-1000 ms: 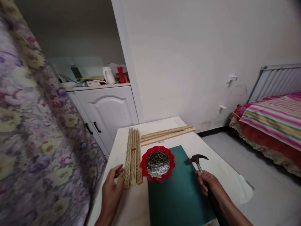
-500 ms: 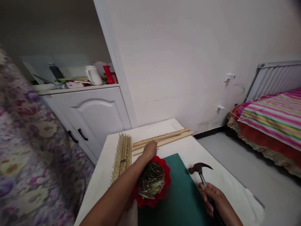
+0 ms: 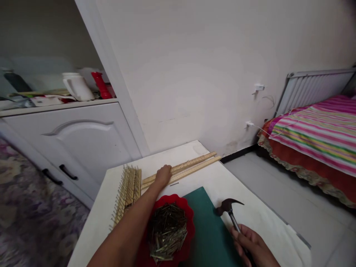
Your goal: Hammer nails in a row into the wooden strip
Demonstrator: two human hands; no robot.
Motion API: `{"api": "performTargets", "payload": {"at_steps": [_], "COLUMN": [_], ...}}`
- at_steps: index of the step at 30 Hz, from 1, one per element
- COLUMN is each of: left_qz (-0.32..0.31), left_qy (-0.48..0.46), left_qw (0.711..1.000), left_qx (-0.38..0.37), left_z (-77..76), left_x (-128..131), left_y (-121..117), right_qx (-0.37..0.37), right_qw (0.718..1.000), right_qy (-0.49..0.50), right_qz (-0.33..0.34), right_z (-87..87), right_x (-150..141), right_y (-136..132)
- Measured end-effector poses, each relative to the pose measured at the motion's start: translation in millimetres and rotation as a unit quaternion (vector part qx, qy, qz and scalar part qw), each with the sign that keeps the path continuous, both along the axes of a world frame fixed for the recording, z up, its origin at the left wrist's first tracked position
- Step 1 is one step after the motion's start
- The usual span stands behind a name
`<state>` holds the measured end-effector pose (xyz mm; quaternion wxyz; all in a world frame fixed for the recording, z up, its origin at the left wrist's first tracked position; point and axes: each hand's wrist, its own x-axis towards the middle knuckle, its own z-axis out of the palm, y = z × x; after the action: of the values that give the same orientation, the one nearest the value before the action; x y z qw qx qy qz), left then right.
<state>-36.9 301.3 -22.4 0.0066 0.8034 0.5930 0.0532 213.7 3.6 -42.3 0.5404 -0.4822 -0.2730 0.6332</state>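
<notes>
My right hand (image 3: 251, 243) is wrapped round the handle of a claw hammer (image 3: 228, 206), its head over the right edge of a green board (image 3: 209, 218). My left hand (image 3: 164, 175) reaches across to the far side of the table, its fingers curled over the wooden strips (image 3: 194, 162) lying there; its fingertips are hidden. Below my left forearm sits a red scalloped bowl (image 3: 190, 215) filled with nails (image 3: 168, 231). A single nail (image 3: 174, 184) lies near the strips. Left of my forearm, several strips studded with upright nails (image 3: 128, 189) stand side by side, partly covered.
The white table (image 3: 96, 218) meets the wall at the back. A white cabinet (image 3: 83, 137) with a jug (image 3: 78, 87) and a red bottle (image 3: 101, 85) on top stands at the left, near a floral curtain (image 3: 33, 215). A bed (image 3: 319, 126) is at the right.
My left hand has moved from beside the nail-studded strips to the wooden strips at the back. My view has turned right. The hammer stays in my right hand.
</notes>
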Motion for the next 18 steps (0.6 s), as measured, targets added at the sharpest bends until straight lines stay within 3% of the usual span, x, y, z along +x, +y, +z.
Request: {"api": "performTargets", "payload": {"at_steps": [5, 10, 14, 18], "left_qz": [-0.003, -0.008, -0.036, -0.086], "left_qy": [-0.028, -0.056, -0.076, -0.090], "left_qw": [1.000, 0.998, 0.996, 0.991], "left_qx": [0.006, 0.020, 0.039, 0.053], "left_z": [-8.1, -2.8, 16.5, 49.2], "left_x": [-0.9, -0.8, 3.6, 7.9], "left_y": [0.5, -5.0, -21.8, -48.8], "right_qx": [0.006, 0.012, 0.026, 0.039], "right_qw": [1.000, 1.000, 1.000, 0.999], "right_qy": [-0.002, -0.006, 0.002, 0.016], "right_qz": [0.001, 0.013, 0.002, -0.002], "right_z": [-4.3, -14.5, -12.0, -3.2], "right_x": [-1.5, 3.1, 4.9, 4.2], "right_y": [-0.3, -0.3, -0.6, -5.2]}}
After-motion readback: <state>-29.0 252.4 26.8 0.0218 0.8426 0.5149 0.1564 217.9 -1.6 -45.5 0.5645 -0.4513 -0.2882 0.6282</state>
